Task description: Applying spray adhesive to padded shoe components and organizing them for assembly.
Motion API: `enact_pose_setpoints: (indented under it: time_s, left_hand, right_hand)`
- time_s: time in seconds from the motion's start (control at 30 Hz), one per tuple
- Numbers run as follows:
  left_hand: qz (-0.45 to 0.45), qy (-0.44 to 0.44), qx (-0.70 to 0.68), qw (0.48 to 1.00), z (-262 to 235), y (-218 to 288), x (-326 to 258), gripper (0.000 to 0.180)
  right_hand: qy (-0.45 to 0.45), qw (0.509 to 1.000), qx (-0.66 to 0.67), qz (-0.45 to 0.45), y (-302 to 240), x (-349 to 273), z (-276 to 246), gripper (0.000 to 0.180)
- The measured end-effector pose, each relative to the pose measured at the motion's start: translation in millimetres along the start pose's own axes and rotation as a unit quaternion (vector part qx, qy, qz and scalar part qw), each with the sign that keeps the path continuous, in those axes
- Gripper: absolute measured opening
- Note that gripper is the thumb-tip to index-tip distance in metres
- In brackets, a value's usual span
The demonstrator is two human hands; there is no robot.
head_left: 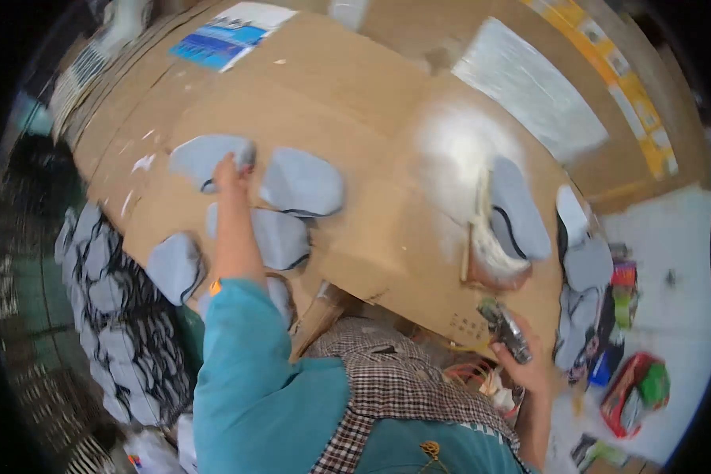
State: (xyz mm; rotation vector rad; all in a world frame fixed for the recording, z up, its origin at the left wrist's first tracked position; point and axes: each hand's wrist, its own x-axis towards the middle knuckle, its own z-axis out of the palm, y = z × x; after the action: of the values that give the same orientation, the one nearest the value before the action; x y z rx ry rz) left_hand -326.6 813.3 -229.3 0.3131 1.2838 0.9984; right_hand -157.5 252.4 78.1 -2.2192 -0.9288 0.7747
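My left hand [231, 172] reaches over the board, its fingers closed on the right end of a grey slipper-shaped piece [193, 156]. Something small, dark and reddish shows beside those fingers, too blurred to name. Close by lie more grey pieces with dark edging, one just to the right [302, 183] and another nearer me [280, 239], partly behind my forearm. My right hand [523, 359] is low on the right, wrapped round a dark, shiny hand tool [505, 330] whose kind is unclear. Beyond it, a grey slipper-shaped piece [520, 207] rests tilted on a whitish-and-brown stand [494, 265].
Brown cardboard [371, 103] covers the worktop, with a whitish patch [462, 154] behind the stand. A clear plastic sheet [529, 91] lies at the far right. Stacked grey pieces [126, 316] stand at the left; more hang over the right edge. A red bag [633, 395] sits lower right.
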Motion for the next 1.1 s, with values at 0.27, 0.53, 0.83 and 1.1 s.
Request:
enact_pose_setpoints:
  time_s: [0.27, 0.53, 0.83, 1.1]
  left_hand:
    - [0.047, -0.075, 0.004, 0.996, 1, -75, -75, 0.03]
    - [-0.016, -0.121, 0.069, 0.99, 65, -141, -186, 0.036]
    - [-0.002, -0.165, 0.07, 0.984, 71, -155, -218, 0.039]
    - [0.074, -0.108, 0.059, 0.99, 11, -139, -221, 0.042]
  right_hand:
    - [0.229, 0.951, 0.187, 0.087, -15, -83, -22, 0.051]
    - [0.28, 0.953, 0.069, 0.097, -13, -139, -24, 0.048]
    - [0.256, 0.965, 0.031, 0.052, 7, -151, -52, 0.05]
    - [0.231, 0.959, 0.145, 0.073, 80, -202, -110, 0.051]
